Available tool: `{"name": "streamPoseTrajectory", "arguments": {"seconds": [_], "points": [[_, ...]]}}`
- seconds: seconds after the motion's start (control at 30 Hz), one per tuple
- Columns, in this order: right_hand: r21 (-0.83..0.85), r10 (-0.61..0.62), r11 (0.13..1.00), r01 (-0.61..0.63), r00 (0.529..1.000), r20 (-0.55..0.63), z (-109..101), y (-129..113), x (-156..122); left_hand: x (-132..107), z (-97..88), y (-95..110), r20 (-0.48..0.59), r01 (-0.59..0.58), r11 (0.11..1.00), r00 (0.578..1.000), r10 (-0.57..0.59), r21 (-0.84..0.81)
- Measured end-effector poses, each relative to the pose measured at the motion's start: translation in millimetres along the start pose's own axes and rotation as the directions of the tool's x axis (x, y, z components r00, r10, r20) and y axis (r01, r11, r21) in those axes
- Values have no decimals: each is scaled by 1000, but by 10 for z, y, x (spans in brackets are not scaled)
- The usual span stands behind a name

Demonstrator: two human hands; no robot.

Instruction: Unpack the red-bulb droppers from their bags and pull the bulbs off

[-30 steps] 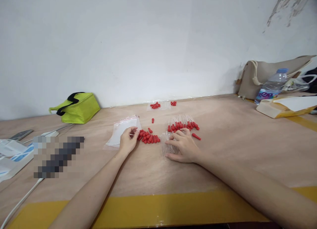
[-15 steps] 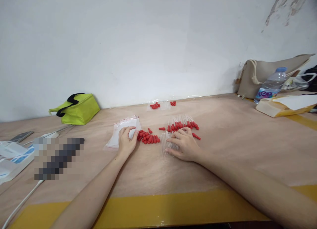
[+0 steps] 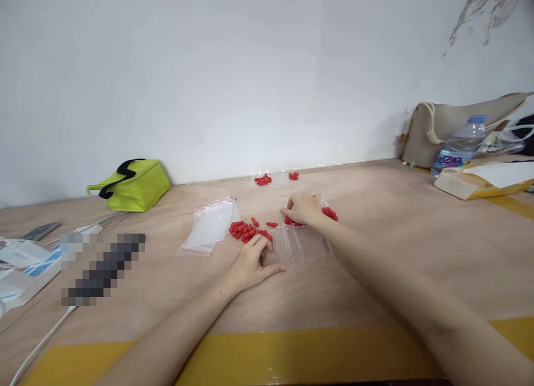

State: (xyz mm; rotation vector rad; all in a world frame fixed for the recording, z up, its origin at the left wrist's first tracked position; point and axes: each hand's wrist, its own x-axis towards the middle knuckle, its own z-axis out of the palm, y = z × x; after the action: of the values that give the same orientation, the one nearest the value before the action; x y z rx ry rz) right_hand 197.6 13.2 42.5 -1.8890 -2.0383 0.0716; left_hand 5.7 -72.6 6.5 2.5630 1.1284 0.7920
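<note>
My left hand (image 3: 249, 261) lies on the table with its thumb spread to the right. Its fingertips touch the near edge of a pile of small red rubber caps (image 3: 245, 230) and the left end of a row of clear glass tubes (image 3: 299, 244). My right hand (image 3: 304, 208) reaches further back, fingers curled down over a bunch of tubes fitted with red caps (image 3: 330, 212). What its fingertips pinch is hidden. A stack of small clear zip bags (image 3: 212, 227) lies left of the cap pile.
A lime green bag (image 3: 133, 184) sits at the back left, with a phone (image 3: 38, 230), cables and papers nearer left. A beige bag (image 3: 442, 131), water bottle (image 3: 459, 146) and papers stand at the right. More red caps (image 3: 263, 180) lie by the wall.
My left hand left the zip bags and moved right and nearer, to the caps and tubes. My right hand lifted off the clear tubes and reached back to the capped ones.
</note>
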Motion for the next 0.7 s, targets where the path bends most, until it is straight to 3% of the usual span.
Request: {"name": "streamPoseTrajectory", "arguments": {"seconds": [0.3, 0.43, 0.6, 0.7], "points": [[-135, 114, 985, -107, 992, 44, 198, -214, 155, -9, -41, -41, 1, -25, 1000, 1000, 25, -4], [-114, 148, 983, -143, 988, 41, 197, -244, 183, -46, 7, -5, -65, -126, 990, 989, 131, 66], [-51, 126, 991, -128, 991, -36, 53, -167, 51, 16, 75, 77, -113, -181, 955, 971, 211, 235], [43, 58, 998, -50, 976, -209, -33, -20, -153, 85, 105, 115, -114, -157, 949, 974, 193, 273]]}}
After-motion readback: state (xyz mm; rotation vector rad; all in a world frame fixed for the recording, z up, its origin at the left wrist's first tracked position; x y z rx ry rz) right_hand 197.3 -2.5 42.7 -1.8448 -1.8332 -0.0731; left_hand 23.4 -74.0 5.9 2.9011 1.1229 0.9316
